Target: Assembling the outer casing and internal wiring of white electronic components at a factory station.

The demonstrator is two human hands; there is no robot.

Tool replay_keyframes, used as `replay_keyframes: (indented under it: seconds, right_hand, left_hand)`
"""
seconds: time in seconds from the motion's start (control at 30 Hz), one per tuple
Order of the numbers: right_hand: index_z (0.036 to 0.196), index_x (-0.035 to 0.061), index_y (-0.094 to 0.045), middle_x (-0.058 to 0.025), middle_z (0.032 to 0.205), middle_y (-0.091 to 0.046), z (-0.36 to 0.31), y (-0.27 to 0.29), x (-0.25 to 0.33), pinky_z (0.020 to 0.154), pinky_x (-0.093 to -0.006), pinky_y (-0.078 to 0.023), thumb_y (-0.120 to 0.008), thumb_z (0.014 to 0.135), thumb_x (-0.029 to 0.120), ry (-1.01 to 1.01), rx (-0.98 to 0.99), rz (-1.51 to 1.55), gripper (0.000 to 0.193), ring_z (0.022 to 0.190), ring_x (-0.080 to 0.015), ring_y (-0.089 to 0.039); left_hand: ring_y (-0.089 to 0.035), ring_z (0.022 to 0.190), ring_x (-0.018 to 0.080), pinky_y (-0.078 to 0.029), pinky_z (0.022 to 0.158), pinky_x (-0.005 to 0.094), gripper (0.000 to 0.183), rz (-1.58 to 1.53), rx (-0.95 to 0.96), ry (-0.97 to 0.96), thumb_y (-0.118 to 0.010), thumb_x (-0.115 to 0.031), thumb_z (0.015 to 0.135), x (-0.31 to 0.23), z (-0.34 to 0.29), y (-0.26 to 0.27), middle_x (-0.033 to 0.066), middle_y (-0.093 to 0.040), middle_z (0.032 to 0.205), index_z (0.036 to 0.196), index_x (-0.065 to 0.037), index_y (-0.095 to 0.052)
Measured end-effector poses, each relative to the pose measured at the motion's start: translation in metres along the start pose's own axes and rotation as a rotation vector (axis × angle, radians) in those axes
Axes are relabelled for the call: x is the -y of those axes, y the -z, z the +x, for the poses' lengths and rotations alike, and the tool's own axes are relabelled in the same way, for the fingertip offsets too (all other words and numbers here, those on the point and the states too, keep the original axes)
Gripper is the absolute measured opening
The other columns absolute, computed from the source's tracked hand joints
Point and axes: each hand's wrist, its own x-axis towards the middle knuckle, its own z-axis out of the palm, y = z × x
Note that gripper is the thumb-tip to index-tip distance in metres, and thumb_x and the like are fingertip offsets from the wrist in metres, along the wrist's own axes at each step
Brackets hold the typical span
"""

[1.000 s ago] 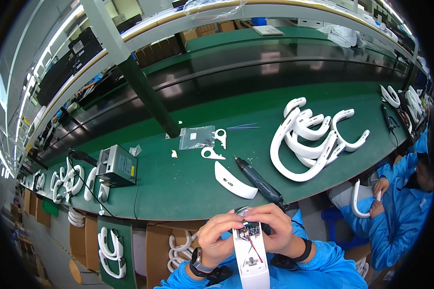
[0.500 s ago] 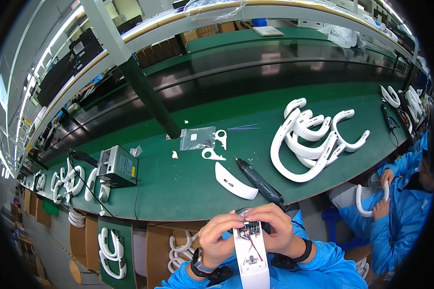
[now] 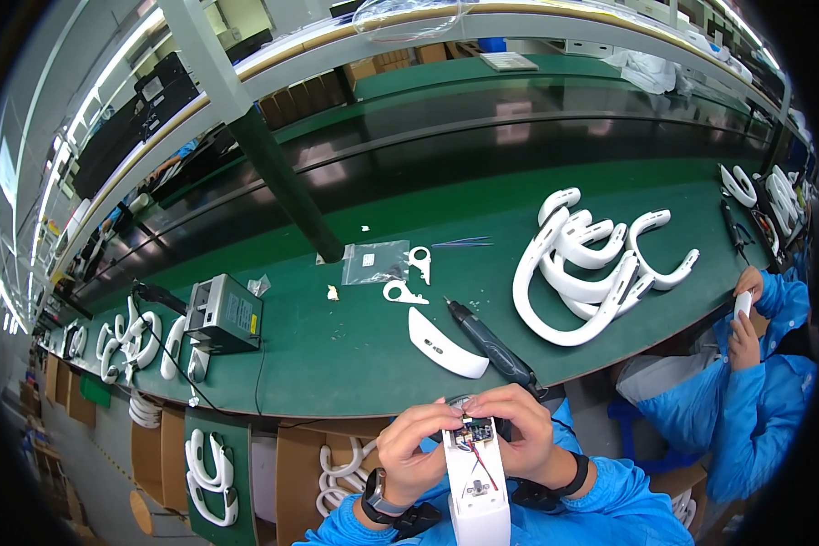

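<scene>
Between my two hands I hold a white plastic housing (image 3: 479, 510), its near end toward me. Its upper end is uncovered and shows a small circuit board (image 3: 471, 431) with thin red and dark wires. My left hand (image 3: 419, 446) grips the left side, fingertips at the board's far edge. My right hand (image 3: 525, 432) grips the right side, fingers bent over the same end. A dark rounded part shows partly behind the fingertips. Just beyond my hands, a curved white cover (image 3: 446, 344) and a dark electric screwdriver (image 3: 491, 341) lie on the green table (image 3: 337, 359).
White curved tubes (image 3: 578, 268) are heaped at the right. Two white ring brackets (image 3: 404, 292), a clear bag (image 3: 374, 261) and tweezers (image 3: 462, 242) lie mid-table. A grey power box (image 3: 226, 314) stands left, by a post (image 3: 287, 187). At right, a co-worker (image 3: 746, 364) holds a white part.
My hands and the white housing stay almost in place. The co-worker at the right has raised the white part toward the table edge and turned it.
</scene>
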Motion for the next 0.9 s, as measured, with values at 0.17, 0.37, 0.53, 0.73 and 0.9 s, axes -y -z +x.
replay_keyframes:
  seconds: [0.17,0.37,0.53,0.73,0.9]
  right_hand:
    - [0.104,0.0000,-0.067,-0.0153,0.103,-0.068,-0.0002,-0.0002,-0.0003,0.080,-0.0340,-0.057,-0.070,0.072,-0.009,-0.006,-0.001,0.008,0.033,0.093,-0.0281,-0.070]
    - [0.106,-0.0008,-0.067,-0.0159,0.104,-0.068,-0.0002,-0.0007,0.0017,0.079,-0.0338,-0.057,-0.070,0.072,-0.008,-0.012,0.007,-0.033,0.035,0.093,-0.0279,-0.069]
    - [0.107,-0.0015,-0.067,-0.0163,0.105,-0.068,-0.0019,-0.0027,-0.0001,0.080,-0.0339,-0.057,-0.070,0.073,-0.008,-0.025,-0.019,0.014,0.035,0.094,-0.0279,-0.069]
    - [0.107,-0.0012,-0.066,-0.0169,0.105,-0.068,-0.0025,-0.0027,-0.0021,0.080,-0.0339,-0.057,-0.070,0.073,-0.008,0.000,-0.010,0.022,0.035,0.094,-0.0281,-0.069]
    - [0.107,-0.0002,-0.066,-0.0167,0.104,-0.068,-0.0030,-0.0043,-0.0022,0.080,-0.0342,-0.057,-0.070,0.073,-0.009,0.010,-0.024,0.050,0.034,0.094,-0.0281,-0.069]
  left_hand:
    - [-0.071,0.084,0.0232,-0.057,0.088,0.0399,0.020,0.006,0.004,0.003,-0.078,0.002,0.071,0.0007,-0.0007,0.0004,0.0136,-0.072,0.093,0.090,0.001,-0.071]
    - [-0.071,0.085,0.0233,-0.057,0.089,0.0400,0.020,0.005,0.006,0.005,-0.078,0.002,0.072,0.0016,-0.0012,0.0014,0.0132,-0.072,0.092,0.090,0.001,-0.071]
    - [-0.071,0.086,0.0238,-0.057,0.089,0.0407,0.020,-0.012,0.005,0.009,-0.078,0.002,0.072,0.0014,-0.0010,0.0018,0.0132,-0.072,0.092,0.090,0.001,-0.071]
    - [-0.071,0.086,0.0244,-0.056,0.090,0.0415,0.019,-0.011,-0.001,0.004,-0.077,0.003,0.072,0.0010,-0.0014,0.0025,0.0128,-0.072,0.092,0.090,0.001,-0.071]
    - [-0.071,0.087,0.0240,-0.056,0.091,0.0416,0.019,-0.011,-0.003,0.009,-0.077,0.003,0.072,-0.0017,-0.0010,0.0017,0.0123,-0.072,0.092,0.090,0.001,-0.071]
